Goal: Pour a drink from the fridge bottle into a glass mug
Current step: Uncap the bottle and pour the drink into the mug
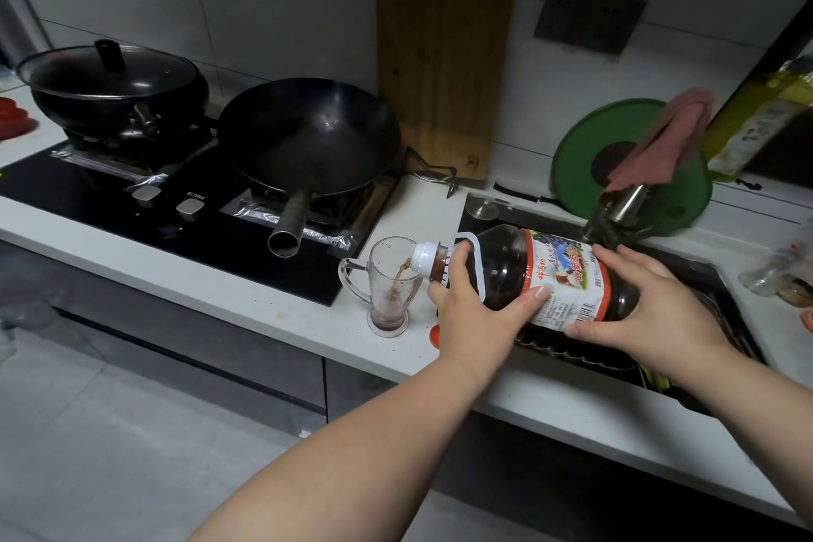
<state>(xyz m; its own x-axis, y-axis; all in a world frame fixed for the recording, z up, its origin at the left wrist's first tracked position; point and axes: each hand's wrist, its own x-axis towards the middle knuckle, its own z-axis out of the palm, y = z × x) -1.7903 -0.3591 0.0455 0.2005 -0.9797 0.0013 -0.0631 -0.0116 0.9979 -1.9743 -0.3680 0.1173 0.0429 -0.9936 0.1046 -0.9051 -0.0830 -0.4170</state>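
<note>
Head camera, and we're looking down at a pour in progress. The bottle [506,273] is a big clear plastic jug full of dark liquid. It has a white threaded mouth, a white loop handle at the shoulder and a glossy printed paper label round its middle. It lies almost on its side, long axis running left to right, mouth pointing left and dipped slightly. Its base end hangs above the dark steel sink [550,341].

The glass mug [391,282] stands upright on the pale speckled countertop [308,312]. It's tall, clear and footed, handle facing left. The bottle's mouth sits right at its rim, and a thin reddish-brown stream runs in, pooling at the bottom.

The left hand [475,308] wraps the bottle's shoulder just behind the neck, thumb pressed on the label. The right hand [651,308] clasps the far end, fingers over the top, thumb underneath. A red cap [434,335] lies on the counter, just below the left hand. Behind the mug, a black wok [308,136] sits on the hob.
</note>
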